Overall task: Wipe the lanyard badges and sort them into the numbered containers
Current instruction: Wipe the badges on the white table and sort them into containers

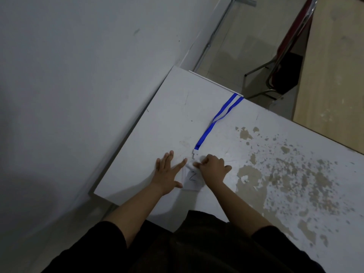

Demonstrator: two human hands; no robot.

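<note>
At the centre of the frame, a white badge card (192, 179) marked with a handwritten "2" lies flat on the worn white table (157, 125). The left hand (167, 172) presses on its left edge with fingers spread straight. The right hand (213, 167), fingers curled, grips a crumpled white wipe (190, 165) on the badge's top. The blue lanyard (214, 123) runs toward the table's far edge at upper right.

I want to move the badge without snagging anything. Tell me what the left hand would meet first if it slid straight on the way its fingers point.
The left hand lies flat, fingers pointing up and right. Its index finger would first meet the white clip at the blue lanyard end, though depth is hard to judge.
</note>
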